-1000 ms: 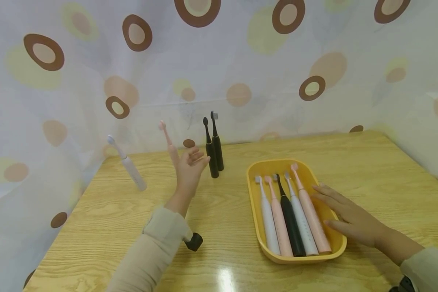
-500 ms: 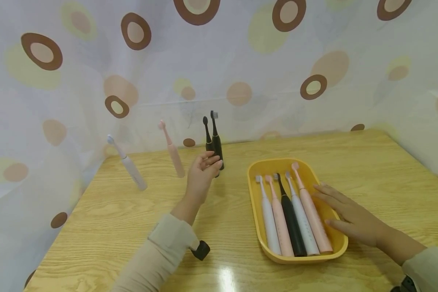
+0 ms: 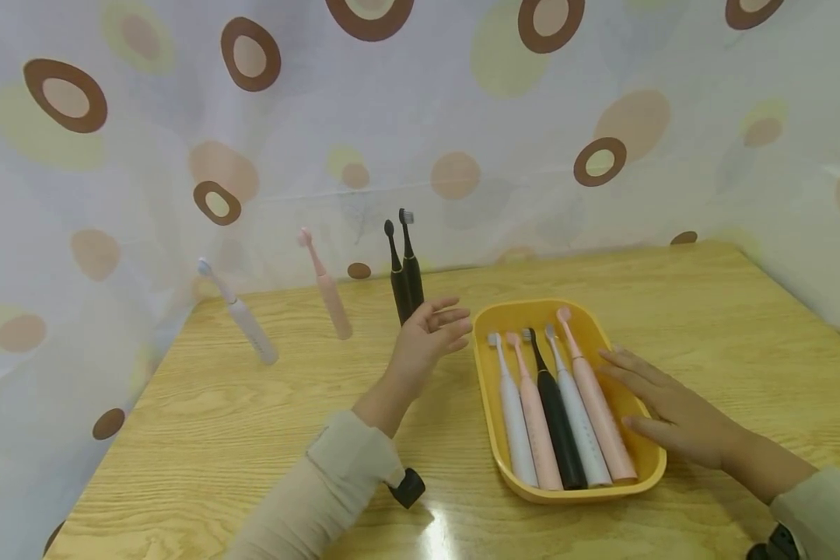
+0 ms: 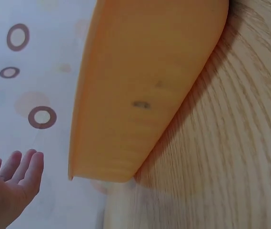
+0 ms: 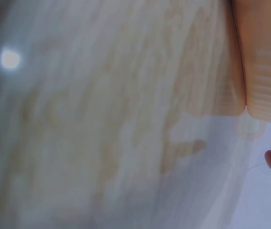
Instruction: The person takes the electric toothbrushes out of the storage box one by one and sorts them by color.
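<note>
The left hand (image 3: pixel 427 342) has moved rightward from beside the standing pink electric toothbrush (image 3: pixel 333 303), past the black pair, to the centre of the frame, just left of the yellow tray (image 3: pixel 516 317). The right hand (image 3: pixel 679 412) has stayed at the tray's right side.

The left hand's fingers are loosely bent and hold nothing; in the head view the hand overlaps the lower ends of two black electric toothbrushes (image 3: pixel 411 276). The right hand's fingers are stretched out, free of any grasp, at the tray's right rim; whether they press on it I cannot tell.

The tray sits right of centre on the wood-grain table (image 3: pixel 238 435). In it, from left to right, lie a white (image 3: pixel 517 428), a pink (image 3: pixel 540 428), a black (image 3: pixel 560 428), a second white (image 3: pixel 582 424) and a second pink electric toothbrush (image 3: pixel 604 420), side by side, heads toward the top of the frame.

At left, a white electric toothbrush (image 3: pixel 252 330) stands before the patterned cloth (image 3: pixel 308 148).
</note>
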Demonstrator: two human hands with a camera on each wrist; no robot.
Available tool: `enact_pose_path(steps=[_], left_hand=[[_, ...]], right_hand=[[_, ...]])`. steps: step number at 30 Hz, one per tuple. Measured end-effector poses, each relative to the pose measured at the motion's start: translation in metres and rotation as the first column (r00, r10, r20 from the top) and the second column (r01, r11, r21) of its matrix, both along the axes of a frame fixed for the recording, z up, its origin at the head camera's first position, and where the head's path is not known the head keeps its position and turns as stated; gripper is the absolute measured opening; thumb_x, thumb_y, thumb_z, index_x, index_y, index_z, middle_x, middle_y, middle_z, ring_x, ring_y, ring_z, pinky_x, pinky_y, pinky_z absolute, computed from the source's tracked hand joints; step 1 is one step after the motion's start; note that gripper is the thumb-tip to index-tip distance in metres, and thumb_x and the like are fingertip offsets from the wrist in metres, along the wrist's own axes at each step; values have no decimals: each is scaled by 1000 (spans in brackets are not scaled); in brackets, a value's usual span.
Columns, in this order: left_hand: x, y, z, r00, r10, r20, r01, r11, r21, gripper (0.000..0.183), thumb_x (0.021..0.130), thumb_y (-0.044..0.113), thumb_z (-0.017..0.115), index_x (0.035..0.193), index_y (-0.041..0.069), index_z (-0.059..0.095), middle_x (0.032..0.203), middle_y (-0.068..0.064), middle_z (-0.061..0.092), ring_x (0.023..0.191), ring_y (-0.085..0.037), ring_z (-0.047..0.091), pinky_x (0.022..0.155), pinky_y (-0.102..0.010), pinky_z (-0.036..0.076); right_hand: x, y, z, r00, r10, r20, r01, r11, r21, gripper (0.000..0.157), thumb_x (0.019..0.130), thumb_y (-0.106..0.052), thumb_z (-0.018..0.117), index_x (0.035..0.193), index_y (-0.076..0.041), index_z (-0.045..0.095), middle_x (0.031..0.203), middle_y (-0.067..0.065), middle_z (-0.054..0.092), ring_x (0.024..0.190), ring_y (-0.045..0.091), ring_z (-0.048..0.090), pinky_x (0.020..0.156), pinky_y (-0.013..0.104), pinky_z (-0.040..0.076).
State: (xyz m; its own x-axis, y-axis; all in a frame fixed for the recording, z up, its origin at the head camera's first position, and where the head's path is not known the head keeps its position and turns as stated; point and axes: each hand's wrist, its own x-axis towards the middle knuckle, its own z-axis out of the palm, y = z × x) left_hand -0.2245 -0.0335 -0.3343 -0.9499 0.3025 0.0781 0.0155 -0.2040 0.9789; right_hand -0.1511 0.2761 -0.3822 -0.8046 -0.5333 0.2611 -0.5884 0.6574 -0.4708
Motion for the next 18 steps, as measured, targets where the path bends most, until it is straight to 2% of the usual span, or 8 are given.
enact_pose_path(steps=[5,10,14,18], left_hand=[[3,12,0,996,-82,36,82,997,13,43,83,3,55,123,-1,40,119,-24,44,105,-34,47,83,-35,44],[5,24,-2,990,-126,68,125,992,20,43,82,3,56,122,0,41,114,-19,50,102,-31,50,82,-36,44],[5,33,-4,983,-150,102,148,989,29,42,81,2,57,121,0,43,113,-16,51,100,-27,52,82,-36,44],[5,41,-6,978,-177,111,175,984,33,41,82,0,56,120,-3,42,113,-19,51,102,-31,50,82,-35,44]], right_hand=[[-1,1,-1,1000,3,-8,-3,1000,4,60,81,-14,56,134,-9,29,140,10,19,128,15,6,89,60,22],[-1,1,-1,1000,3,-16,-2,1000,3,59,80,-13,56,134,-9,30,140,11,20,129,17,7,89,60,22],[0,1,0,1000,5,-29,-5,1000,10,59,81,-13,56,134,-8,30,139,12,20,129,17,7,99,46,17],[0,0,0,999,4,-41,-3,1000,17,59,80,-13,56,134,-7,31,139,12,21,128,18,8,100,32,13]])
